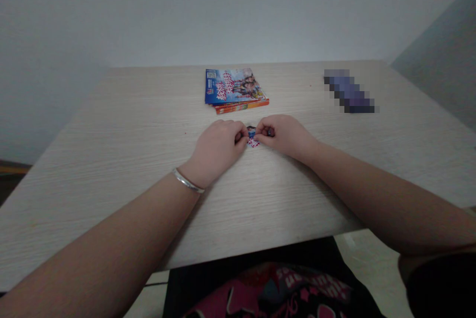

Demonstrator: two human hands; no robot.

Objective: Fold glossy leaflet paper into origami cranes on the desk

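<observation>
My left hand (pixel 223 142) and my right hand (pixel 284 134) meet over the middle of the table, fingertips pinched on a small piece of printed paper (pixel 253 142). Blue shows on its upper part, red and white lettering on its lower part. My fingers cover both its sides, so its full shape and any folds are hidden. Just beyond my hands lies a stack of leaflets (pixel 234 85), its top sheet blue with similar red-and-white lettering and pictured people. Orange edges stick out beneath that sheet.
The pale wood-grain table (pixel 238 209) meets a plain wall (pixel 238 11) at its far edge. A pixelated dark purple object (pixel 349 92) lies at the back right. A silver bracelet (pixel 188 182) circles my left wrist. The table's near edge is by my lap.
</observation>
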